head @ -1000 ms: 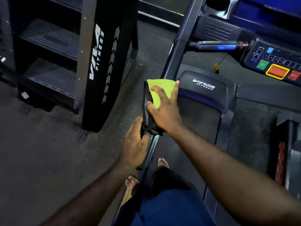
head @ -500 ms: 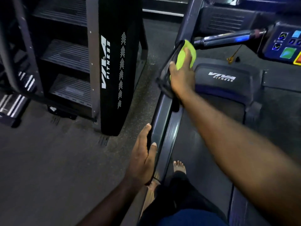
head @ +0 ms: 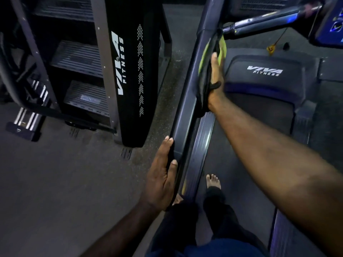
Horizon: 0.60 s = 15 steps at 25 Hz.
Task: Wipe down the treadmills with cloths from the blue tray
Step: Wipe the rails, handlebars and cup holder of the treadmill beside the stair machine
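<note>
Cloth (head: 204, 56) lies pressed against treadmill upright (head: 192, 80) under right hand (head: 216, 78).

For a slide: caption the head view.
Right hand presses a green cloth against the treadmill upright; left hand rests on it lower down.

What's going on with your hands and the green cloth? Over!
Right hand presses green cloth against treadmill upright. Left hand rests lower on that upright. Handlebar sits just above cloth.
</note>
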Each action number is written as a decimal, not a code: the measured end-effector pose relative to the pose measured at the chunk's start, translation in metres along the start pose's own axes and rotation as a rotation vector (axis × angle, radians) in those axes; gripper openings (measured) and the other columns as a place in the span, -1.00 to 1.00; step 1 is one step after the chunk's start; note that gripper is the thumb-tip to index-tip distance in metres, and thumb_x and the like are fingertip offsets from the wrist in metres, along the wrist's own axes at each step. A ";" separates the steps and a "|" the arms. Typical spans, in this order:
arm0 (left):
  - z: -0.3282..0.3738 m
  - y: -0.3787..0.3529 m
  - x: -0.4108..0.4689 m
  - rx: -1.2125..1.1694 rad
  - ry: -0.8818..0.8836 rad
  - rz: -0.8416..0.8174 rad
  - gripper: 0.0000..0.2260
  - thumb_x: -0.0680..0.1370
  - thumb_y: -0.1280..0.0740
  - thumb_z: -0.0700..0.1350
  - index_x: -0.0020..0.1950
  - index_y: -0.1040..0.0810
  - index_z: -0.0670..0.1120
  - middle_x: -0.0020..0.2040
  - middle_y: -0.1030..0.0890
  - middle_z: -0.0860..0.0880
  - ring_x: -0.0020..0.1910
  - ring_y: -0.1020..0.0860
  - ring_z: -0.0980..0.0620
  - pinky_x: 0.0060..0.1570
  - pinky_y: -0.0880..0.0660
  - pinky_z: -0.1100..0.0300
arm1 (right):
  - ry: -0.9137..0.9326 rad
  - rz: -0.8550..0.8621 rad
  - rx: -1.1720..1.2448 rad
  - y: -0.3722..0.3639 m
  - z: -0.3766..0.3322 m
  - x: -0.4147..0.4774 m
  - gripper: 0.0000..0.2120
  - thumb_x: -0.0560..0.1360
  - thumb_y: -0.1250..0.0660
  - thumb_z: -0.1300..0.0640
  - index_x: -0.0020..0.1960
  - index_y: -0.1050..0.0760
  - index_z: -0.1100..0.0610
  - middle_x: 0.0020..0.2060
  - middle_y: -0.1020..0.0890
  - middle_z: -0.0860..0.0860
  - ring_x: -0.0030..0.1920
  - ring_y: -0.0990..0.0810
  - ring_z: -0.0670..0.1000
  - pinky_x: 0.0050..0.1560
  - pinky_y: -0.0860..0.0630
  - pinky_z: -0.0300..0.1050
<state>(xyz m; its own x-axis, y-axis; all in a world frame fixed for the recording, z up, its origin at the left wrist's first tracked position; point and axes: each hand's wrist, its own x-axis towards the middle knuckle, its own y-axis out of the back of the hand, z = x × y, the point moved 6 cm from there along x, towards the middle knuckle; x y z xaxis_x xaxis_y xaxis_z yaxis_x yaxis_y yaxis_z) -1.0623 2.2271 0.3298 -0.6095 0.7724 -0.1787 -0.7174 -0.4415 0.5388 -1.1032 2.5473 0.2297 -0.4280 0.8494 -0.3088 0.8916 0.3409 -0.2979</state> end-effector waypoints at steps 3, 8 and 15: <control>0.003 0.001 0.000 0.003 -0.015 -0.009 -0.50 0.71 -0.17 -0.20 0.66 -0.21 -0.13 0.66 -0.26 0.02 0.65 -0.21 0.07 0.62 -0.18 0.01 | -0.256 0.037 0.149 0.015 0.055 -0.119 -0.01 0.38 -0.41 -0.53 0.64 -0.30 -0.03 0.50 -0.44 -0.15 0.53 -0.39 -0.03 0.56 -0.25 0.04; 0.000 -0.001 0.002 0.035 -0.002 -0.025 -0.50 0.72 -0.16 -0.18 0.67 -0.19 -0.07 0.67 -0.25 0.04 0.65 -0.20 0.07 0.61 -0.17 0.12 | 0.167 0.072 -0.224 -0.013 -0.036 -0.132 -0.45 0.72 -0.22 -0.03 0.66 -0.13 -0.12 0.60 -0.23 -0.28 0.55 -0.21 -0.30 0.65 -0.12 -0.10; 0.002 -0.001 0.003 0.072 -0.041 0.007 -0.50 0.71 -0.17 -0.20 0.64 -0.21 0.02 0.68 -0.22 -0.01 0.66 -0.16 0.05 0.61 -0.12 0.16 | -0.267 0.109 0.114 0.005 0.016 -0.080 0.04 0.23 -0.43 -0.50 0.56 -0.42 0.06 0.31 -0.62 -0.06 0.28 -0.60 0.00 0.56 -0.32 0.06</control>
<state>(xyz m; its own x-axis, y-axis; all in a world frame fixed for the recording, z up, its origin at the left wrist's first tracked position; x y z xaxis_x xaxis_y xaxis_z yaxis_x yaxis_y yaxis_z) -1.0626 2.2305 0.3309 -0.5993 0.7879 -0.1414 -0.6860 -0.4145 0.5980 -1.0665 2.4746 0.2385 -0.3679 0.7372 -0.5667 0.9186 0.1936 -0.3445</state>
